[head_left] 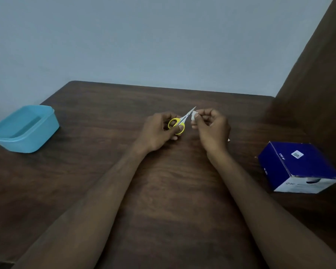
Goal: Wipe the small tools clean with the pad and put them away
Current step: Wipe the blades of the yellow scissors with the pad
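Forearms reaching in from the near edge of the table [163,210], meeting at its middle, clear of the surface so the tool can be turned freely. Blue carton [299,167] close by the right edge, on its side, handy as a likely source of pads. Left hand [159,131] curled round the yellow handles of the small scissors [179,123], thumb pressed on a loop, blades closed and aimed away and to the right, presented to the other hand. Right hand [211,127] pinching a folded white pad [194,115] between thumb and fingertips, pad touching the blades near the tip, other fingers loosely tucked; judged to be mid-wipe. Tiny pale scrap [228,140] just beyond the right wrist, too small to identify. Light-blue tub [25,129] overhanging the left edge, well apart, lidless, probably meant for storing cleaned tools.
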Available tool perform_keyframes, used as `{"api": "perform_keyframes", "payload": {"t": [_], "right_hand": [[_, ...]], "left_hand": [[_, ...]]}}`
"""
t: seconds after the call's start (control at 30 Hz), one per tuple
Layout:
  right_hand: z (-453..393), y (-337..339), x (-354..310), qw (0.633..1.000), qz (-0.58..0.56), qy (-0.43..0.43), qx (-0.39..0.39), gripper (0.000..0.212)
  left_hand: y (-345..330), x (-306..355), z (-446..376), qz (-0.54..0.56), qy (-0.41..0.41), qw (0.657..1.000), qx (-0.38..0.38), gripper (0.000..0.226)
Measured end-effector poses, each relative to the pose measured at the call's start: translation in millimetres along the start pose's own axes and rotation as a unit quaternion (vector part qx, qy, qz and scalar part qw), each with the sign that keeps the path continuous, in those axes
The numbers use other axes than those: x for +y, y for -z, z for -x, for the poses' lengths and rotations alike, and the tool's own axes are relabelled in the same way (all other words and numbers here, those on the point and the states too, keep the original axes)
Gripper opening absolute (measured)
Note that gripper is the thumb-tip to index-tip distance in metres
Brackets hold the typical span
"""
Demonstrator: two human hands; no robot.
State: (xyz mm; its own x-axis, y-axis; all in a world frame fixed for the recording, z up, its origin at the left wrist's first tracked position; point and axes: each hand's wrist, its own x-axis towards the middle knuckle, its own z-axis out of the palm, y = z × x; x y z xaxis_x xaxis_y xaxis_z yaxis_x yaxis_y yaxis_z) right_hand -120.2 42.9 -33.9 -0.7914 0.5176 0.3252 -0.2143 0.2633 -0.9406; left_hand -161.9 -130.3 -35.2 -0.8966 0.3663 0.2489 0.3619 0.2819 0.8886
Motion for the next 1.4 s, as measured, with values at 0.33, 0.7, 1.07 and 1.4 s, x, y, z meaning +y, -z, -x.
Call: {"api": "perform_keyframes", "payload": {"t": [0.33,0.7,1.07,1.4], "right_hand": [[3,-4,-4,0.972,-0.18,-0.121,-0.088,0.01],[-6,-7,2,0.965,-0.234,-0.108,-0.039,0.007],[-17,6,-4,0.927,-0.353,-0.123,0.013,0.015],[-9,-5,-2,0.966,-0.249,-0.064,-0.001,0.011]], "left_hand": [[1,2,1,-0.059,-0.058,0.997,0.005,0.03],[3,8,2,-0.206,-0.128,0.97,0.011,0.044],[2,7,1,-0.158,-0.116,0.981,-0.003,0.032],[12,5,-1,0.023,-0.05,0.998,-0.028,0.039]]}}
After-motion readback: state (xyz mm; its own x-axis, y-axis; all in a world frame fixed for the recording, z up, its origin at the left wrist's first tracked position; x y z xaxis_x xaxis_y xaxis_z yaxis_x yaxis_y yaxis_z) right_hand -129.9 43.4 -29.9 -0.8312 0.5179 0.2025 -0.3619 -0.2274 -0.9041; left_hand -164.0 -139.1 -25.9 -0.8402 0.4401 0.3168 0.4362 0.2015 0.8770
